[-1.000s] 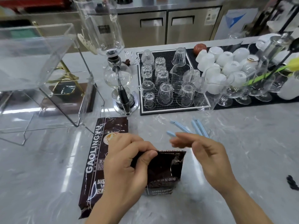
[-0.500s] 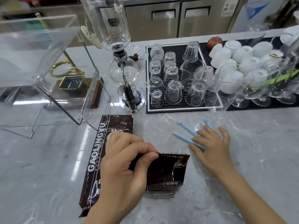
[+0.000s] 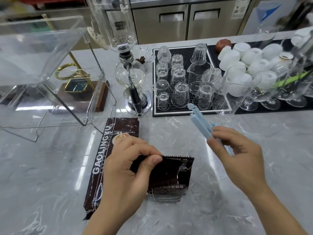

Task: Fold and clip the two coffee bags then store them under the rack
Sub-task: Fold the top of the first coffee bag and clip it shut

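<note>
Left hand is pinching the folded top of the small bag on the bench; right hand grips a blue clip just beside it. Tip: keep that fold tight and slide the clip's open end straight across. The other bag lies under the left hand, unclipped.

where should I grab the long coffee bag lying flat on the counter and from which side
Judging by its pose, take the long coffee bag at its far end, near the clear rack, coming from above. That end lies flat and uncovered, while the left hand rests over its near right side, pinching the folded bag.
</note>
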Action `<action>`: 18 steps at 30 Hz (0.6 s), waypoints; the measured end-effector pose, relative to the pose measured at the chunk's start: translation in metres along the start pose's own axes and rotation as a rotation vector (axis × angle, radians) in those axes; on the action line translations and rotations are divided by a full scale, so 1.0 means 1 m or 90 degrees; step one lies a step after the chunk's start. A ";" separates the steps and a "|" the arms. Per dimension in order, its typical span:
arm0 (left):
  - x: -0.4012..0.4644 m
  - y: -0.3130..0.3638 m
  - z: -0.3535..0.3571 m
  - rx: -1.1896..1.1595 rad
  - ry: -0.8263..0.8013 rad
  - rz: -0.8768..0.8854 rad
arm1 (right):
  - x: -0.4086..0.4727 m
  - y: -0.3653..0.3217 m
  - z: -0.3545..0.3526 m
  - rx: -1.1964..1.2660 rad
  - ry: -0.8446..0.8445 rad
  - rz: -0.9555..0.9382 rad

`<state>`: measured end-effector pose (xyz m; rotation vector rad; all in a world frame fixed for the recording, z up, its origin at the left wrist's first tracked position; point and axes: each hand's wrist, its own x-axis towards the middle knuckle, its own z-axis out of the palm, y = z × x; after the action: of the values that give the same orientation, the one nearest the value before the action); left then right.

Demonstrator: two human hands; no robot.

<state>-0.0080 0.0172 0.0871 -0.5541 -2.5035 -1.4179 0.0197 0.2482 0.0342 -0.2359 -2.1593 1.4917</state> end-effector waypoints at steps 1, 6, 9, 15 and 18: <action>0.000 0.000 0.000 -0.006 -0.003 -0.003 | -0.002 -0.012 -0.004 0.037 -0.019 -0.024; 0.002 -0.004 0.000 -0.026 -0.010 0.002 | -0.009 -0.049 -0.008 0.073 -0.117 -0.114; 0.002 -0.005 0.001 -0.013 -0.009 0.014 | -0.011 -0.057 0.000 0.020 -0.175 -0.157; 0.000 -0.006 0.000 -0.029 -0.007 0.020 | -0.012 -0.062 0.008 -0.004 -0.223 -0.176; -0.001 -0.006 0.001 -0.053 -0.019 0.016 | -0.012 -0.065 0.006 -0.018 -0.244 -0.156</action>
<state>-0.0101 0.0146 0.0815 -0.6238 -2.4610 -1.5208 0.0357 0.2134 0.0886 0.3214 -2.3978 1.4548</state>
